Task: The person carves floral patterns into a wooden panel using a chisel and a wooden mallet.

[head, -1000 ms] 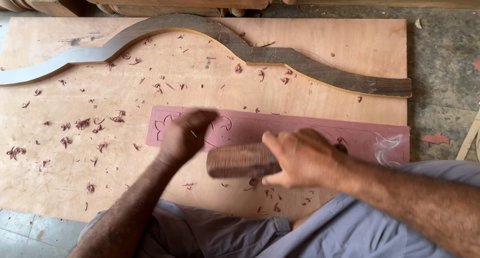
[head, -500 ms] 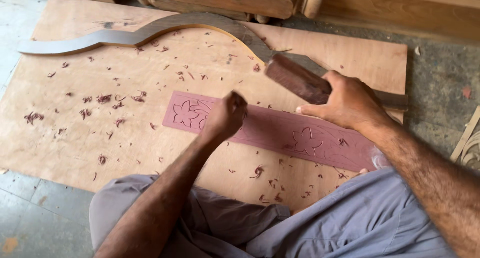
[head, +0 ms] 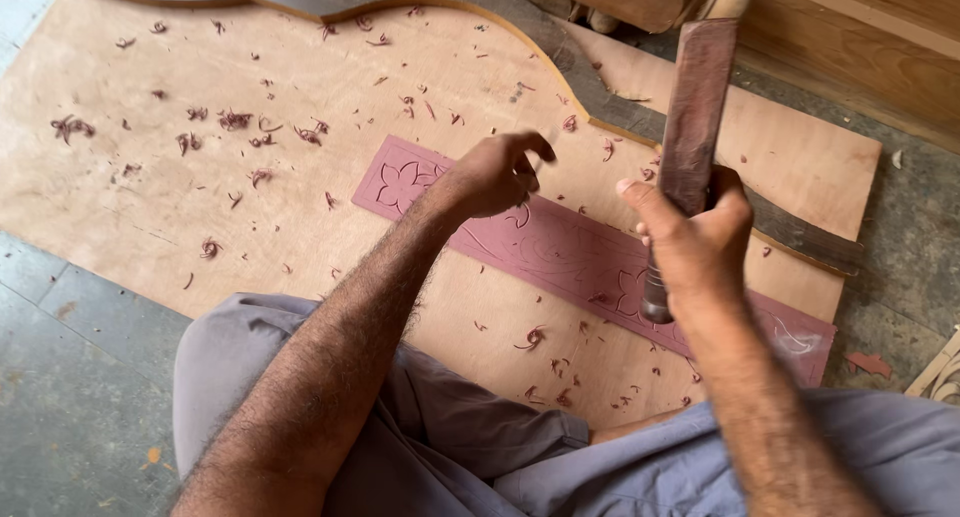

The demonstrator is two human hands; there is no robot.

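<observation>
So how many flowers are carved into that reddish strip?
2 show: one flower at the strip's far-left end, one flower beside the right hand. The left hand may hide more.

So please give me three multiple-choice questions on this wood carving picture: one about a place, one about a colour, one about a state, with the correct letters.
1. Where does the carved strip lie?
A. on the plywood sheet
B. on the person's lap
C. leaning upright against a wall

2. What colour are the shavings scattered on the sheet?
A. white
B. reddish
C. green

3. How is the wooden mallet held?
A. lying flat on the floor
B. raised in the right hand, its head up
C. tucked under the left arm

Answers:
1. A, the strip rests flat on the pale sheet, in front of the knees.
2. B, the curls match the reddish strip.
3. B, the right hand grips its handle and the block points up, while the left hand rests closed on the strip.
</observation>
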